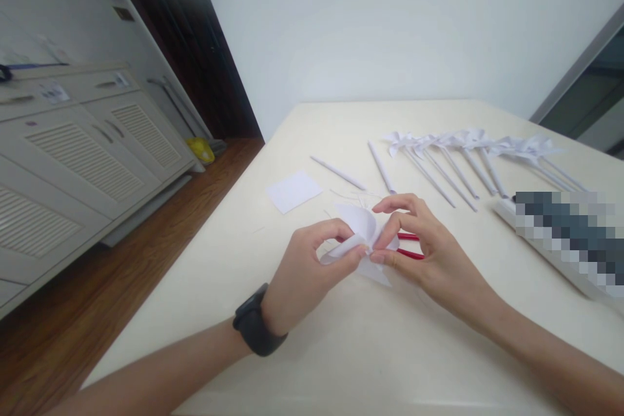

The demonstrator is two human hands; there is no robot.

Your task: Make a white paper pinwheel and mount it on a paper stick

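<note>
A white paper pinwheel [363, 224] with curled blades is held up between both hands above the table. My left hand [322, 250], with a black watch on its wrist, pinches the pinwheel's left side and centre. From the right, my right hand [414, 234] closes thumb and fingers at the same centre; whether a small part is between those fingertips is hidden. Red-handled pliers or scissors [409, 237] lie behind my right hand, their working end covered. Several thin wires [353, 195] are scattered just beyond the pinwheel.
A square paper sheet [294, 191] and two rolled paper sticks [338, 173] lie farther back. Several finished pinwheels on sticks [463, 140] are lined up at the back right. A long white object [541, 244], partly pixelated, lies on the right. The table [302, 364] meets the wall behind.
</note>
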